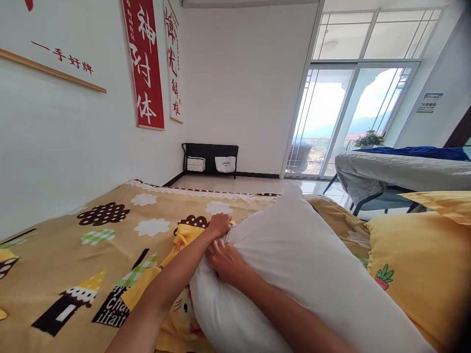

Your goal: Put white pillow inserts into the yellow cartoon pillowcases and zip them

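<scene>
A large white pillow (294,255) lies slanted across the bed, its far corner pointing up. My left hand (220,224) is closed at the pillow's left edge, with yellow fabric showing beside its fingers. Just below it, my right hand (228,262) has its fingers curled into the pillow, wrinkling the cloth. A crumpled yellow pillowcase (187,233) with a printed animal face lies under my left forearm and partly beneath the pillow. What exactly lies inside my left fist is partly hidden.
A tan patterned bedspread (121,260) covers the bed. To the right rests a yellow pillow (415,250) with a carrot print. Beyond stand a covered table (405,166) and a chair (390,200). A low black rack (210,152) is by the far wall, near sliding glass doors (327,113).
</scene>
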The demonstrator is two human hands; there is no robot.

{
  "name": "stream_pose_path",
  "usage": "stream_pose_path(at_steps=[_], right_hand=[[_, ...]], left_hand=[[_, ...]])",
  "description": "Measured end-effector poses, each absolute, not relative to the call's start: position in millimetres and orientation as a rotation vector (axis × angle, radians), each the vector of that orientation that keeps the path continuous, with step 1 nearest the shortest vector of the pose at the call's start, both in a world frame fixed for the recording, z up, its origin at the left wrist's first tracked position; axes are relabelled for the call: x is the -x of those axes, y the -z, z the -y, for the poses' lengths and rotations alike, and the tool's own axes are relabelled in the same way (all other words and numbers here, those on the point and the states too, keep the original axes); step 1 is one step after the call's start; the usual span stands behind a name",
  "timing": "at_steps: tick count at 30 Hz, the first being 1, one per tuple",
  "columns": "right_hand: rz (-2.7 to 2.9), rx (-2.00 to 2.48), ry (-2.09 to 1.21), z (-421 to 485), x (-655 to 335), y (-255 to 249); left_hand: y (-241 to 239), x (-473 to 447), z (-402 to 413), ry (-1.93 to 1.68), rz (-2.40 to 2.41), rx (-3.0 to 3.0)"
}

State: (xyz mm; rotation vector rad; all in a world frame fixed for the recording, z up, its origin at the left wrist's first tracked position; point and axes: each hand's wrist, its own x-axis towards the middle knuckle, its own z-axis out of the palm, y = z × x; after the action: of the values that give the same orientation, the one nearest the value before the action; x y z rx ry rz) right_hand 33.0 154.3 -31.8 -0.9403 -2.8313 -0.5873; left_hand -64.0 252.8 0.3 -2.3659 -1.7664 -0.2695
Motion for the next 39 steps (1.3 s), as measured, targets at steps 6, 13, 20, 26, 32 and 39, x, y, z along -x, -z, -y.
stream_pose_path(at_steps=[6, 13, 20, 26, 32, 39], right_hand=[[2.691, 1.238, 0.362, -197.9, -54.4, 24.3], [2.538, 1.286, 0.210, -178.0, -91.5, -9.8], [2.667, 0.682, 0.460, -57.7, -142.8, 61.6], [2.803, 0.762, 0.114, -130.4, -135.8, 53.2], [2.926, 0.751, 0.005, -189.4, -99.3, 19.1], [3.025, 0.836, 0.141, -208.6, -64.5, 28.4]], left_hand=[[-22.4, 47.7, -223.9, 0.374, 1.676, 2.384], [19.5, 107.4, -182.4, 0.294, 1.899, 2.320], [37.2, 132.1, -165.8, 0.359, 1.934, 2.218], [59.1, 124.4, -150.2, 0.622, 1.347, 2.382], [61.7, 135.7, -126.1, 0.408, 0.882, 2.528], [60.5, 130.6, -138.0, 0.058, 1.171, 2.568]])
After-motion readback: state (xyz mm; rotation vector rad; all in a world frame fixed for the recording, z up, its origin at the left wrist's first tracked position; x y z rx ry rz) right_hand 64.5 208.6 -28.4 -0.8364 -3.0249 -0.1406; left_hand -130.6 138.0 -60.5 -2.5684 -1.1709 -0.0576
